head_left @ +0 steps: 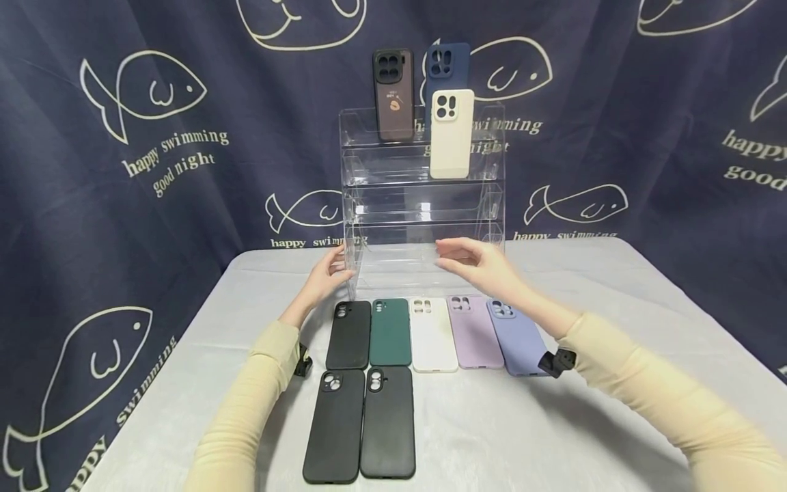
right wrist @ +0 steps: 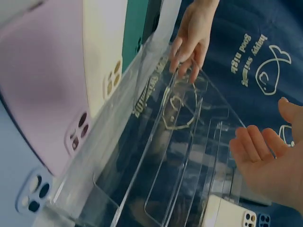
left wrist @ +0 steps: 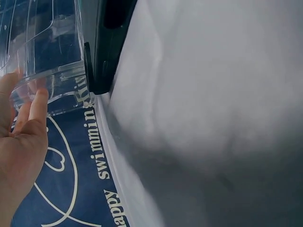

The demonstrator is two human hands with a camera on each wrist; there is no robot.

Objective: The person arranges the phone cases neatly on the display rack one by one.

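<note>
Holding the L side of a transparent tiered display stand [head_left: 384,223], the L hand [head_left: 324,279] seems to have thumb & fingers either side of the panel. R hand [head_left: 476,263] grips nothing: fingers loosely bent, thumb apart, in front of the lower tiers. Stand is upright at the far end of the white-covered table [head_left: 246,307].

Handling (est.): stand prob. light for its bulk, stiff, thin-walled plastic; slick to touch & apt to scratch or crack if knocked. May slide on cloth. Best hold = both side panels, low down, w/ even pressure; avoid the thin front ledges. Cases up high could make it tippy, so keep it level.

Materials: stand glossy, see-through, stepped tiers w/ sharp straight edges. Top tier: brownish case w/ black frame [head_left: 395,113] on L, navy case [head_left: 451,58] on R, partly hidden by the cream case [head_left: 451,143] one tier lower. All three lean upright.

Flat on table, just in front of stand, L to R: black case [head_left: 348,338], dark green case [head_left: 391,335], white case [head_left: 435,342], lilac case [head_left: 478,338], periwinkle case [head_left: 518,338]. Nearer: camera-ring black case [head_left: 334,430] & its plain black neighbor [head_left: 389,427]. Mostly matte, rounded corners, cutouts for lenses; prob. soft, bendy, grippy, v. light, so edges are the place to pinch. Backdrop: dark blue fabric [head_left: 246,205], fish outlines + lettering.
</note>
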